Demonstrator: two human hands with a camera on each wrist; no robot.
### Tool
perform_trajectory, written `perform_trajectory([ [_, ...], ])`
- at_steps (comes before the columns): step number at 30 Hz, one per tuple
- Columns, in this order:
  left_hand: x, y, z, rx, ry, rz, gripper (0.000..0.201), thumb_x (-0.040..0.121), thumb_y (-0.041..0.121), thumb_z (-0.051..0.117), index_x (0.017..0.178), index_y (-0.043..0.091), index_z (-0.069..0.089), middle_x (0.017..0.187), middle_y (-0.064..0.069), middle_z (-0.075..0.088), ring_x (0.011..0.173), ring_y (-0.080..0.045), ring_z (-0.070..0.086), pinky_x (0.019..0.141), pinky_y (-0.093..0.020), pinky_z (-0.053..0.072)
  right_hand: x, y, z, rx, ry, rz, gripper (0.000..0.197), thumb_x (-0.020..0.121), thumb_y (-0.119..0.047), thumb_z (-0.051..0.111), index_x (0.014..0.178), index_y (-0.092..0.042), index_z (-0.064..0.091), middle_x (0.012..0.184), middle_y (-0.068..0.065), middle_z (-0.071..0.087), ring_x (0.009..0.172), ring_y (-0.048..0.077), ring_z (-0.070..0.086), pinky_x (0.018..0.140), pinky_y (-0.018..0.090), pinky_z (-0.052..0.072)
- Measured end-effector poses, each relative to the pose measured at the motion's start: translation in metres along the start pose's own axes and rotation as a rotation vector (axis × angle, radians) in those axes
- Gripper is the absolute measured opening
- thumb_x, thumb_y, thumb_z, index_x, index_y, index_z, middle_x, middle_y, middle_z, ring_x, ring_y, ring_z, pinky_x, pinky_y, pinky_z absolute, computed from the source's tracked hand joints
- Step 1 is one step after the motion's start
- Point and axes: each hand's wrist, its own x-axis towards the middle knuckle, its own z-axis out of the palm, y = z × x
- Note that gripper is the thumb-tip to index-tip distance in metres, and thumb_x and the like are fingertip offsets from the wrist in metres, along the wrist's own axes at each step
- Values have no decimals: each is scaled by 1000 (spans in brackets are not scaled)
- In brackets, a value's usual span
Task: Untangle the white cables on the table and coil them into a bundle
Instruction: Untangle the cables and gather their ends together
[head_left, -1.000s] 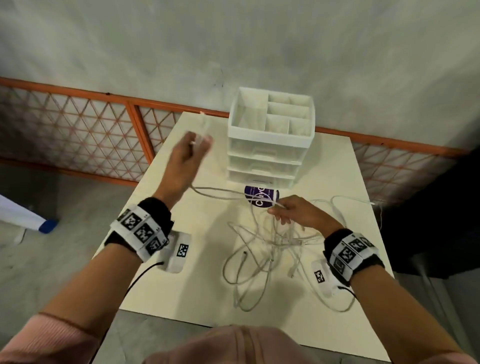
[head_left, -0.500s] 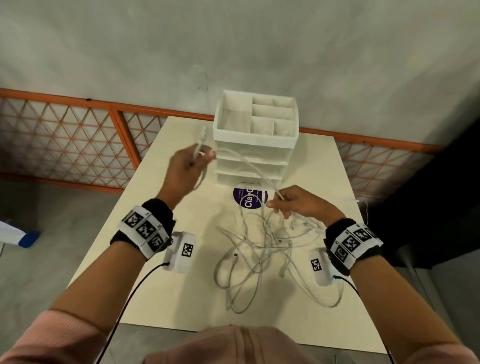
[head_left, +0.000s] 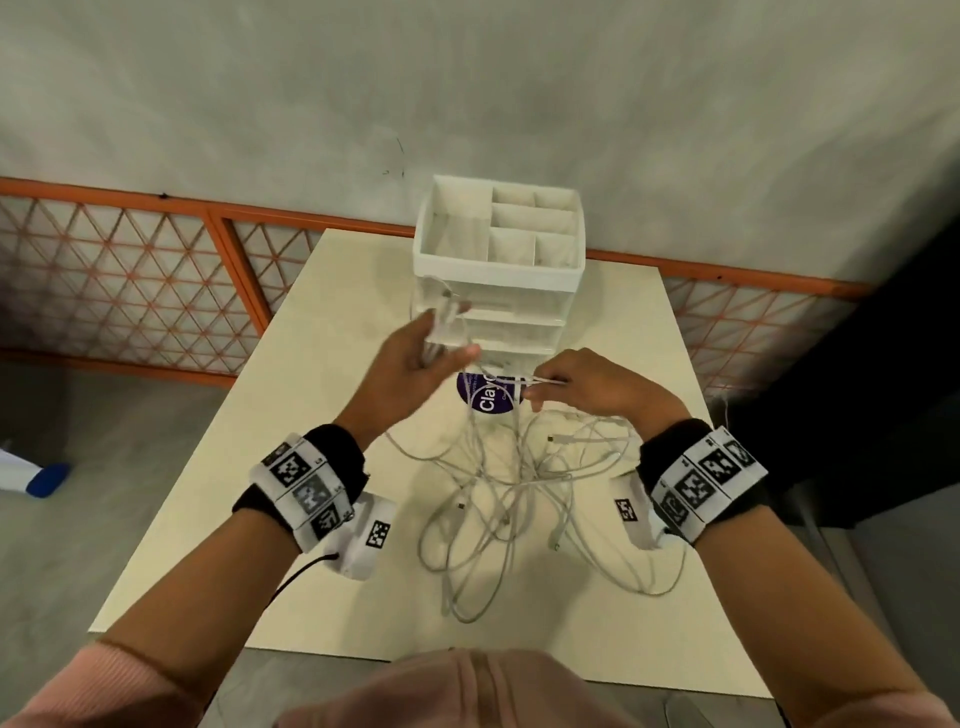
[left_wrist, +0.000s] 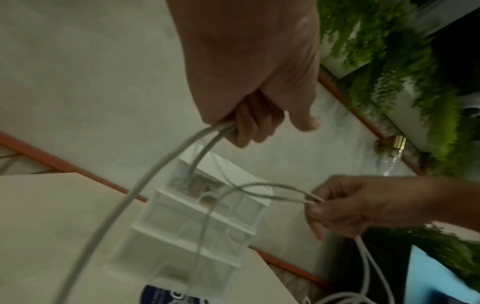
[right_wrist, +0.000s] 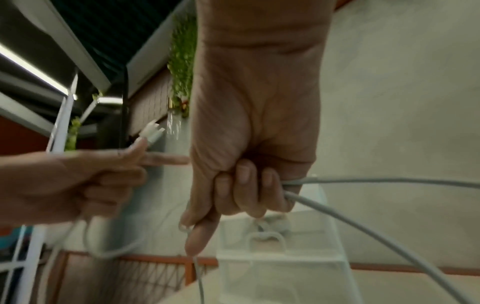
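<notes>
- My left hand (head_left: 415, 358) is raised above the worktop (head_left: 322, 395), in front of the white drawer organiser (head_left: 498, 270); its fingers (left_wrist: 249, 123) are curled round a few strands of the white cables (head_left: 498, 499), with the plug ends (right_wrist: 153, 131) sticking out past the thumb.
- My right hand (head_left: 587, 384) sits just right of it, over the purple round label (head_left: 488, 397); thumb and fingers (right_wrist: 244, 185) pinch a folded loop of cable, and strands run from that pinch across to the left hand.
- The rest of the cables lie as a loose tangle on the worktop between my two wrists, several loops reaching toward the near edge, a few connector ends lying free in the heap.
- The organiser stands at the far edge of the worktop.
</notes>
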Motion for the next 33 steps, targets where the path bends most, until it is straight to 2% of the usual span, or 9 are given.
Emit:
perform_trajectory([
  [2, 4, 5, 13, -17, -225, -7, 39, 88, 20, 63, 126, 19, 55, 99, 19, 61, 78, 18, 58, 73, -3, 41, 2, -16, -3, -22, -32, -65, 29, 90, -30, 60, 87, -3, 69, 63, 11, 54, 56, 13, 41, 57, 28, 30],
  [4, 8, -3, 21, 72, -314, -11, 17, 90, 22, 60, 106, 22, 66, 91, 18, 66, 76, 16, 58, 72, -8, 41, 2, -25, -7, 6, -35, -118, 26, 89, -30, 62, 88, -6, 70, 77, 19, 64, 64, 18, 49, 62, 33, 34],
  [8, 8, -13, 20, 207, -277, 5, 29, 95, 26, 52, 66, 31, 54, 64, 14, 54, 56, 7, 50, 59, -18, 35, -6, -12, -14, 163, -4, -81, 20, 89, -29, 62, 90, -11, 71, 55, -11, 61, 53, 6, 53, 55, 22, 42],
  [12, 14, -3, -5, 119, -68, 71, 30, 98, 16, 44, 70, 8, 50, 46, 16, 48, 45, 4, 42, 49, -9, 30, -16, 30, -3, 284, 40, -3, 18, 94, -20, 54, 82, -12, 66, 52, -9, 52, 48, 3, 50, 58, 17, 44],
  [16, 19, -3, -18, 141, 97, 109, 32, 99, 22, 43, 67, 22, 44, 46, 10, 45, 44, 0, 40, 47, -11, 29, -15, 68, 18, 305, 32, 108, 15, 93, -15, 56, 80, -14, 63, 77, 2, 65, 74, 13, 63, 77, 27, 48],
  [21, 23, -10, -37, 112, 301, 92, 30, 99, 27, 42, 69, 28, 44, 49, 16, 49, 47, 1, 39, 53, -21, 30, -22, 90, 36, 131, -52, 228, 16, 94, -21, 54, 89, -14, 67, 96, -2, 64, 89, 11, 58, 73, 7, 38],
  [25, 21, -18, -46, 255, 308, 61, 29, 98, 29, 44, 74, 14, 49, 53, 9, 41, 48, -3, 41, 51, -14, 30, -19, 106, 45, -22, -46, 316, 20, 93, -38, 50, 81, -33, 65, 104, -5, 67, 103, 20, 60, 100, 41, 35],
  [28, 14, -36, -48, 354, 306, -97, 31, 98, 29, 44, 76, 8, 51, 57, 2, 46, 54, -9, 47, 54, -18, 37, -16, 102, 40, 69, 78, 245, 22, 93, -29, 53, 73, -34, 61, 91, -8, 71, 94, 19, 66, 95, 43, 44],
  [33, 0, -69, -49, 514, 89, -528, 34, 91, 29, 58, 105, -1, 55, 100, -23, 61, 98, -40, 58, 73, -35, 39, -18, 77, 9, 328, 267, 62, 20, 99, -20, 44, 84, -10, 52, 82, 8, 72, 66, -2, 66, 70, 18, 52],
])
